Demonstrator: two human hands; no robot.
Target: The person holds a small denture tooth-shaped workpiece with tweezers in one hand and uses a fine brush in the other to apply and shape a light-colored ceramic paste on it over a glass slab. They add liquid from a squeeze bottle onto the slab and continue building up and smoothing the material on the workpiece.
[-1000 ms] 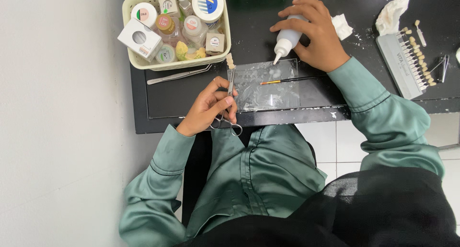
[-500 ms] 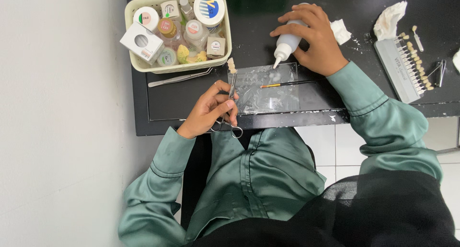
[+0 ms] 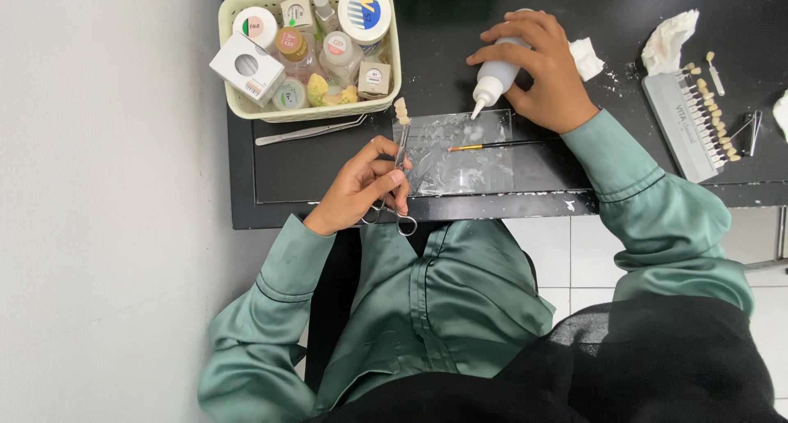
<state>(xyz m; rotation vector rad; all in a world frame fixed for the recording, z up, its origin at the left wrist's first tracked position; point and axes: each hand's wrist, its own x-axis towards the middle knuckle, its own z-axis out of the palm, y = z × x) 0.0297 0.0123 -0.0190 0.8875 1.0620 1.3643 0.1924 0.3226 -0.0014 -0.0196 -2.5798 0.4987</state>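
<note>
Glass, a clear rectangular mixing slab (image 3: 460, 156) smeared with wet streaks, lies flat on the matte black tabletop (image 3: 328, 164) between the two hands. On it rests a thin brush (image 3: 492, 145) with an orange ferrule and dark handle, lying almost level. The right hand (image 3: 546, 74) wraps a soft white squeeze bottle (image 3: 499, 77), its grip closed around the body and the tapered nozzle tipped down-left, its tip just over the slab's upper edge. The left hand (image 3: 361, 185) bends at the wrist, its grip pinching slim steel forceps (image 3: 398, 181) with ring handles hanging off the tabletop's edge; their tip holds a small pale tooth-shaped piece (image 3: 401, 109) upright near the slab's top left corner. Behind it stands a cream plastic basket (image 3: 394, 70) crowded with round jars and small boxes, steel tweezers (image 3: 308, 132) just in front. Glossy green satin sleeves cover both arms. Far right lies a grey tooth shade guide (image 3: 689, 123).
</note>
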